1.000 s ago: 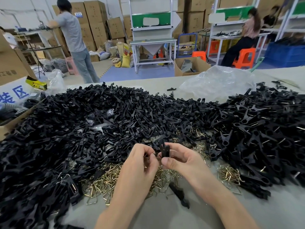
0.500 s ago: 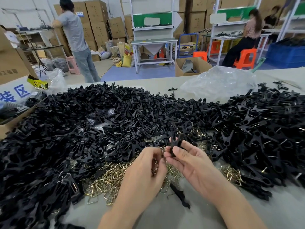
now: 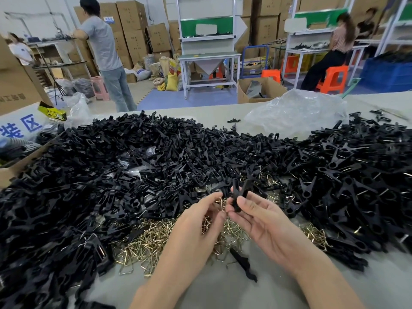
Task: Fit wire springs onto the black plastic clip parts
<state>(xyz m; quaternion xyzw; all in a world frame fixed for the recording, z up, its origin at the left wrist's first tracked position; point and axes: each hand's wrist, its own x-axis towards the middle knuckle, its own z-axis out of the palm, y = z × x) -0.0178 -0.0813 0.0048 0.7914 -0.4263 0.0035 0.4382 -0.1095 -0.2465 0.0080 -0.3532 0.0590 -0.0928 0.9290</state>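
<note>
My right hand (image 3: 263,221) pinches a black plastic clip (image 3: 239,194) between thumb and fingers, its two arms spread upward in a V. My left hand (image 3: 200,221) pinches a brass-coloured wire spring (image 3: 222,204) right beside the clip's lower end. Both hands hover over a heap of loose wire springs (image 3: 151,239) on the table. A large pile of black clip parts (image 3: 111,170) covers the table to the left and behind. Another pile of black clips with springs (image 3: 356,179) lies to the right.
A single black clip part (image 3: 244,264) lies on the bare grey table (image 3: 223,291) below my hands. A crumpled clear plastic bag (image 3: 296,112) sits at the back right, a cardboard box (image 3: 15,90) at the far left. People work at benches beyond the table.
Both hands have risen and shifted slightly right. The clip in my right hand turned so its arms splay upward, and my left hand brought a spring up against it.
</note>
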